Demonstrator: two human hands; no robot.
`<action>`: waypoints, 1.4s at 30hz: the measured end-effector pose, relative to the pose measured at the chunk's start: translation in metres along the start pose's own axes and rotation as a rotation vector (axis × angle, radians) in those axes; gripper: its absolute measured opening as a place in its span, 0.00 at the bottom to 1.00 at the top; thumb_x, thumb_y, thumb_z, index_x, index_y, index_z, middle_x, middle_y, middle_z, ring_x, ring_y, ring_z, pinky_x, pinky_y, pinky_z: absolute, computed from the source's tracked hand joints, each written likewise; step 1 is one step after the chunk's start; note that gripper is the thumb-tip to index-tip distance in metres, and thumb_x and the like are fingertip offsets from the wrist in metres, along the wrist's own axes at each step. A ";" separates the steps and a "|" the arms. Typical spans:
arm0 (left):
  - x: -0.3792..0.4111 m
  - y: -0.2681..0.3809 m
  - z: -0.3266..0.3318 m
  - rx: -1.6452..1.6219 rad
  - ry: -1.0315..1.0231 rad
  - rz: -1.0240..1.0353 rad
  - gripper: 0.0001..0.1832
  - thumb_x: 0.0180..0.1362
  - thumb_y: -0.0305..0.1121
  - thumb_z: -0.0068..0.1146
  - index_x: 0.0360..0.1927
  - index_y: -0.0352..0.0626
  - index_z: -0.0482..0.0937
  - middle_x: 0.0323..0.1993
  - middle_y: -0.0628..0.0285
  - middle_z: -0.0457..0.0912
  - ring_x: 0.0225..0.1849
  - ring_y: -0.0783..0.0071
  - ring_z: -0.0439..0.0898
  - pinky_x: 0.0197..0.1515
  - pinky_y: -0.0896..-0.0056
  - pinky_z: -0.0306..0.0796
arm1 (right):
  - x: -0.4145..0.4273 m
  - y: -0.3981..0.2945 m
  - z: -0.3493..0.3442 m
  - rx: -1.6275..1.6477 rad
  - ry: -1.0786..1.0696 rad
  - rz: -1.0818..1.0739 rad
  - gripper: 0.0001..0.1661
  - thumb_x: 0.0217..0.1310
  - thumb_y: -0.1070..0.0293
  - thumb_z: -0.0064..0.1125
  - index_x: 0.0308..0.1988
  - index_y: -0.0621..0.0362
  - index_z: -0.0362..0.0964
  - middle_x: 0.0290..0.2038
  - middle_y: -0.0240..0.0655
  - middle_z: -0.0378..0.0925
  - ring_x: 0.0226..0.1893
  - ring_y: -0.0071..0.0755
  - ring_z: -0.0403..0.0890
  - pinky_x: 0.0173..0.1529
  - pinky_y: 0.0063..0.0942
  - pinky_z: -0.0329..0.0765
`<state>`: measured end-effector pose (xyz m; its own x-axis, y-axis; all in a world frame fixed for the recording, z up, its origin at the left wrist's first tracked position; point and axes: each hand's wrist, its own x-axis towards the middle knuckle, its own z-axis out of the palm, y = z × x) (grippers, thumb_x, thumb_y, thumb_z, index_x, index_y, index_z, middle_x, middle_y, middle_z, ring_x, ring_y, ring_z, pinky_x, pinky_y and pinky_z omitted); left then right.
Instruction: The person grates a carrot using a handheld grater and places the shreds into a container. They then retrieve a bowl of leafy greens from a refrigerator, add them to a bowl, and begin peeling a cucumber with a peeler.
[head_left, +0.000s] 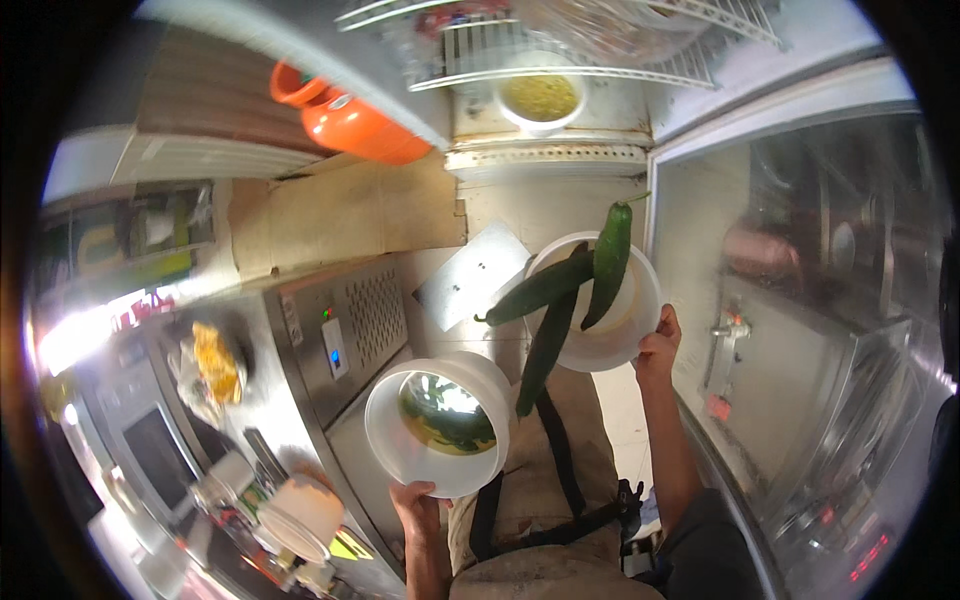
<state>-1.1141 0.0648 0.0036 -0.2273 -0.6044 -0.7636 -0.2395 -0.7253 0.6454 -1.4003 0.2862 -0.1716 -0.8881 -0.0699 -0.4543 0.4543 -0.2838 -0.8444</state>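
My left hand (420, 514) grips the lower rim of a white plastic tub (390, 420). Inside it, dark green pieces (457, 427) sit in a liquid that reflects the light. On the other side, my right hand (660, 349) holds a second white tub (645, 300) by its side. Long green chili peppers lie across this tub's mouth: a brighter one (611, 262) with a stem, and two darker ones (536, 289) (547, 356). They reach past the rim. The two tubs are apart, both in front of my apron (525, 517).
Ahead stands a refrigerator with white wire shelves (570, 73) and a white container (540, 101) of yellowish food. Its glass door (697, 300) is at the right. An orange jug (360, 127) is at the upper left. A steel counter (277, 367) with tubs stands left.
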 end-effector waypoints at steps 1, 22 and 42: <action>-0.007 -0.005 -0.019 -0.033 -0.011 0.029 0.24 0.41 0.25 0.47 0.44 0.20 0.68 0.22 0.50 0.77 0.12 0.65 0.74 0.11 0.74 0.69 | -0.013 0.001 0.010 -0.029 -0.040 -0.031 0.15 0.24 0.79 0.44 0.24 0.55 0.61 0.25 0.24 0.66 0.26 0.19 0.65 0.29 0.15 0.60; -0.209 -0.196 -0.243 -0.784 0.492 0.238 0.38 0.38 0.19 0.43 0.60 0.30 0.53 0.39 0.47 0.72 0.21 0.60 0.80 0.13 0.73 0.77 | -0.317 -0.038 0.088 -0.296 -0.946 0.300 0.50 0.28 0.69 0.45 0.60 0.67 0.57 0.53 0.46 0.69 0.51 0.45 0.73 0.54 0.35 0.72; -0.344 -0.390 -0.289 -1.347 0.945 0.464 0.33 0.39 0.16 0.44 0.55 0.28 0.57 0.34 0.41 0.77 0.20 0.53 0.81 0.14 0.67 0.78 | -0.560 0.043 0.120 -0.492 -1.456 0.613 0.14 0.32 0.76 0.45 0.30 0.57 0.65 0.20 0.27 0.68 0.08 0.17 0.55 0.11 0.14 0.52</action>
<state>-0.6699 0.4599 0.0085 0.6713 -0.4398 -0.5966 0.6993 0.1091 0.7065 -0.8920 0.1980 0.0805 0.2328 -0.9105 -0.3418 0.4650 0.4129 -0.7831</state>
